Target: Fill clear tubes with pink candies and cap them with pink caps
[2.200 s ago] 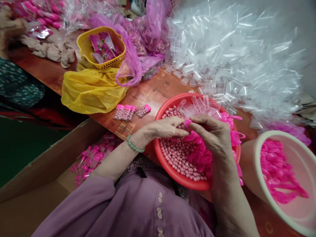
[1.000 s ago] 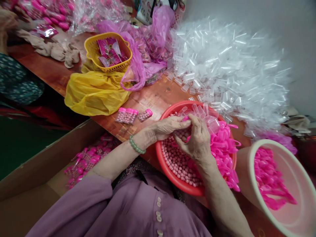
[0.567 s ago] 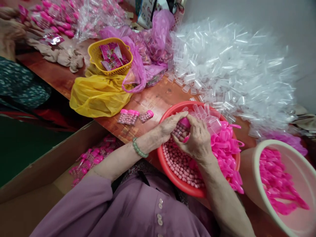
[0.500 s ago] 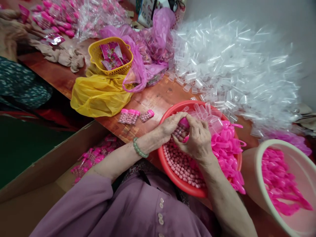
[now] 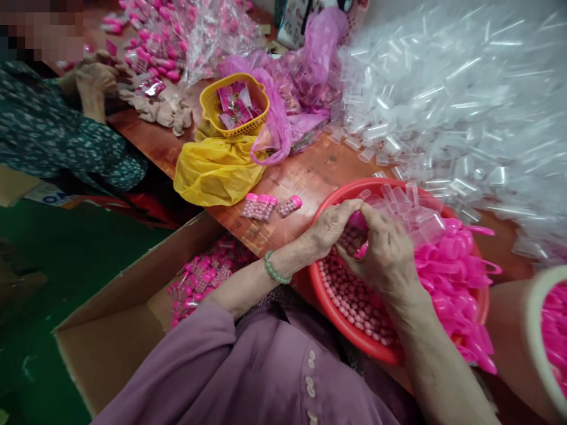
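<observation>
Over a red basin (image 5: 330, 316), the left hand (image 5: 330, 227) and right hand (image 5: 390, 251) curl snugly around a pink-capped bead container (image 5: 349, 238), seemingly seating its cap (image 5: 357, 221); the next move likely calls for steady pressure.

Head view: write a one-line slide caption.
Left hand and right hand hold a pink-capped container over a red basin of beads, clear tubes and pink plastic parts.

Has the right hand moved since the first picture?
Yes: judged against the red basin, the right hand is now farther left, nearer the basin's left side.
</observation>
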### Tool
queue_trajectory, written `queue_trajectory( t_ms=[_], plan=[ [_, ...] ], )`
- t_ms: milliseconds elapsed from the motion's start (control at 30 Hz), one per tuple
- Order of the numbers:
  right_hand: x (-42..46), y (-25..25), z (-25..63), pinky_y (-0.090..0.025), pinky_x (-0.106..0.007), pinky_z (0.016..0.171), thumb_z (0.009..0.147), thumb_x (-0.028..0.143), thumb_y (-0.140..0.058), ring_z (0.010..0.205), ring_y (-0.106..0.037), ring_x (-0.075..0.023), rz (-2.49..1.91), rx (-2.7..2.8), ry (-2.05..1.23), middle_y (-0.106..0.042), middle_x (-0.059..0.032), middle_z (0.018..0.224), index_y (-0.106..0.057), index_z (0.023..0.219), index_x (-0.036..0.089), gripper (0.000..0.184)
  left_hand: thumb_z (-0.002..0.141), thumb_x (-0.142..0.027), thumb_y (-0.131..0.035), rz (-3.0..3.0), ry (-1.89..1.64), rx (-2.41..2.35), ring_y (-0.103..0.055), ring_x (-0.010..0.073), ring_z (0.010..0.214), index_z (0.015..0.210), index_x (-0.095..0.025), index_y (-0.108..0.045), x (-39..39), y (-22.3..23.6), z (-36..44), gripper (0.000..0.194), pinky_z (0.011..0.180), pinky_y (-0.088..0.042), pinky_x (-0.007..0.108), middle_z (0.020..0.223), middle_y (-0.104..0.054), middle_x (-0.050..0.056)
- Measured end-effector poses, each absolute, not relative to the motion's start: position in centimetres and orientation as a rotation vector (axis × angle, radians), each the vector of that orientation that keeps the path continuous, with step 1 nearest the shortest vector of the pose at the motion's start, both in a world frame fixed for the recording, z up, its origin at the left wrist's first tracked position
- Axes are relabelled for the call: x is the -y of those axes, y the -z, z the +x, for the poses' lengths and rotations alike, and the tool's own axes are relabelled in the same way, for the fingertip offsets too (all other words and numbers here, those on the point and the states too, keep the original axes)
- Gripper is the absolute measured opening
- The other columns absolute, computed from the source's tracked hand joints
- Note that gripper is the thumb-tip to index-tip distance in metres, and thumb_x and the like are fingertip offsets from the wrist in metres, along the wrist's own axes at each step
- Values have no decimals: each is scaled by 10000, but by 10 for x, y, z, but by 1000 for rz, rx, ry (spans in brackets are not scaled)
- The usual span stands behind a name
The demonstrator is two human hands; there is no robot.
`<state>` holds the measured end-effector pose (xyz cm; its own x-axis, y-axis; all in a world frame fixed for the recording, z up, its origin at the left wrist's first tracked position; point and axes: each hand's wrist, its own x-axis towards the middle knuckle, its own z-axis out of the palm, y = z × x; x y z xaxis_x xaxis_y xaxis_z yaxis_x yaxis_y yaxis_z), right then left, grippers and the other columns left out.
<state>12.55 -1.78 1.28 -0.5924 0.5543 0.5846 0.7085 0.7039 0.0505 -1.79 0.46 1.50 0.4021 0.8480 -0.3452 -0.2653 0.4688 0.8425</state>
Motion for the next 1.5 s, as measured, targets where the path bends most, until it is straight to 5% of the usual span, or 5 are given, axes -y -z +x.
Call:
queue_trajectory(
  t_ms=[133, 267, 500, 833, 1500],
  plan=[
    [23, -29, 133, -617, -432, 801, 917, 338, -670, 935, -747, -267, -1040, 2328, 140, -682, -186, 1307, -212, 1599, 198, 834, 1015, -475, -395, 877, -1037, -927, -519, 110, 512, 840, -193, -640, -9, -24, -48, 413, 559, -436, 238, 574, -591, -5],
    [30, -45, 149, -620, -423, 814, 916, 330, -695, 802, -744, -226, -1250, 2053, 105, -759, -91, 1130, -543, 1390, 267, 502, 998, -529, -410, 1141, -1283, -1356, -572, 135, 535, 886, -202, -623, -35, -12, -93, 406, 580, -449, 259, 604, -575, -10],
    [37, -55, 159, -604, -321, 697, 894, 238, -729, 725, -741, -180, -1288, 1885, 105, -790, -11, 865, -711, 984, 250, 92, 995, -367, -419, 1920, -474, -2175, -679, 319, 985, 924, -127, -652, -53, 40, -148, 342, 896, -483, 429, 969, -717, 201],
    [28, -40, 170, -602, -329, 710, 942, 222, -645, 753, -751, -196, -1353, 2053, 198, -797, -34, 866, -708, 944, 227, 63, 981, -293, -486, 2186, -1137, -1411, -662, 206, 1055, 1057, -179, -692, -45, -5, -79, 248, 968, -506, 344, 1114, -739, 87],
    [18, -28, 173, -477, -311, 453, 980, 335, -606, 523, -677, -180, -1017, 2213, 325, -753, -32, 703, -710, 945, 247, 141, 1021, -95, -284, 2933, -413, -936, -583, 280, 1150, 1052, -116, -680, -60, -13, -13, 397, 939, -410, 393, 1080, -687, 136]
  ],
)
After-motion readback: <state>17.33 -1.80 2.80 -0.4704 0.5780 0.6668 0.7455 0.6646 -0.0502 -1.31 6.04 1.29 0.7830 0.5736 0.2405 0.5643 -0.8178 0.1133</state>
